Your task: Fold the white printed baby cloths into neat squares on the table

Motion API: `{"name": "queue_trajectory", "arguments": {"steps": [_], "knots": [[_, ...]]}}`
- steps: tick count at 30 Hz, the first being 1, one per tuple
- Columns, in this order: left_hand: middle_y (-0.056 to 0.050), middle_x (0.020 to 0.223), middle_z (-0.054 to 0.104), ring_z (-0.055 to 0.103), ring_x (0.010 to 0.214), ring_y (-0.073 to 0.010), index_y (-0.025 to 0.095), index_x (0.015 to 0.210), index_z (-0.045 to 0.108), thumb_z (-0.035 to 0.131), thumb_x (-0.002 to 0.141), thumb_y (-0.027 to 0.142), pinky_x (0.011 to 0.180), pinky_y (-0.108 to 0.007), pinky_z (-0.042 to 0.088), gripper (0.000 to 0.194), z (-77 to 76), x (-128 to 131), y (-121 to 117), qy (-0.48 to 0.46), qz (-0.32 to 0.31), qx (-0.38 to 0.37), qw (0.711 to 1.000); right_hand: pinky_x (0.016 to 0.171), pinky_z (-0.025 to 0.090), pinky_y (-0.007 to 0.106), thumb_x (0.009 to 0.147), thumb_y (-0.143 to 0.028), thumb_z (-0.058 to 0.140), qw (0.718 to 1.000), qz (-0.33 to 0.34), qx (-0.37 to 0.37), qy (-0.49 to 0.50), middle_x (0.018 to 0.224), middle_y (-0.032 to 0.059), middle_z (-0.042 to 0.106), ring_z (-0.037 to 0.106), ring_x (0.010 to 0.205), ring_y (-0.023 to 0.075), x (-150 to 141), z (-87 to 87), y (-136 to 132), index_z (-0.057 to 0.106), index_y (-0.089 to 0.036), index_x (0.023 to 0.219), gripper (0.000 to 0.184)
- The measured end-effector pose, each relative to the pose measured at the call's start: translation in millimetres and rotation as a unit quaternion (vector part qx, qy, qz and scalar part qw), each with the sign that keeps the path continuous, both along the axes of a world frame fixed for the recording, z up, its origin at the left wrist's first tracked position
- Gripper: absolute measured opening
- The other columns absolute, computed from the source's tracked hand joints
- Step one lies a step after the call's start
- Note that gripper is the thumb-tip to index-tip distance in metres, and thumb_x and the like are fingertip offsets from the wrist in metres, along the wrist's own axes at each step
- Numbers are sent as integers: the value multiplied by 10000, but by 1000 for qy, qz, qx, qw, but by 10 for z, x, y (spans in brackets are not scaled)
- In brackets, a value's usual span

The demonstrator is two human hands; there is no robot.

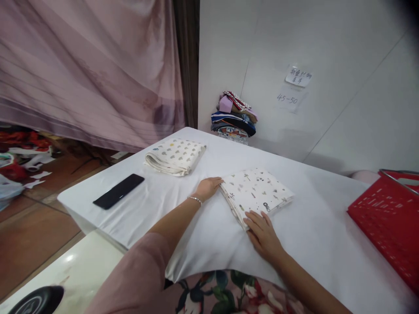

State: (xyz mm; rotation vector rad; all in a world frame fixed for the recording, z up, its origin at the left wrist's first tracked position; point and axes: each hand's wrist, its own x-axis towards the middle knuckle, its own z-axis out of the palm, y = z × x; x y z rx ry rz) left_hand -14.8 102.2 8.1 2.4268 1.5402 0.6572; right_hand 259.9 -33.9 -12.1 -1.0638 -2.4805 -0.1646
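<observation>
A folded white cloth with small printed motifs point(257, 189) lies on the white-covered table point(321, 226). My left hand point(208, 187) rests at the cloth's left edge, fingers flat and pointing right, touching it. My right hand point(262, 233) lies flat at the cloth's near corner, fingers stretched onto its edge. Neither hand grips anything. A bracelet sits on my left wrist.
A second folded cloth with a leaf print point(176, 156) lies further left. A black phone point(118, 190) sits near the table's left edge. A red plastic basket point(389, 218) stands at the right. A pile of folded fabrics point(234, 117) rests against the wall.
</observation>
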Motion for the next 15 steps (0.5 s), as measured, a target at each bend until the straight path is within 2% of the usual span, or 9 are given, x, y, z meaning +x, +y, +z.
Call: {"name": "queue_trajectory", "arguments": {"steps": [4,10,15], "knots": [[18,1244,586,554,1123,-159,271,1135,618,437,857,167,976,-302,429,347,-73,16,12,-13,20,1,1000,1061,253,480,870,-164,432,1000,-3,-3,0,1295,91,531,413,1255,223,-6,13,-5,520,-207,1219,362],[-63,1312,527,487,1202,-196,186,1238,544,545,800,216,1033,-341,385,439,-68,-17,-44,-29,-19,16,999,1066,247,472,865,-165,436,1000,-1,-3,12,1294,88,532,416,1253,218,-11,13,-7,525,-206,1216,364],[-58,1244,583,537,1144,-189,195,1148,613,532,819,213,1007,-332,418,339,-62,22,-20,-35,1,9,999,1069,239,474,868,-167,428,1000,-1,-8,14,1304,85,524,409,1256,222,-16,19,-9,514,-211,1229,374]]}}
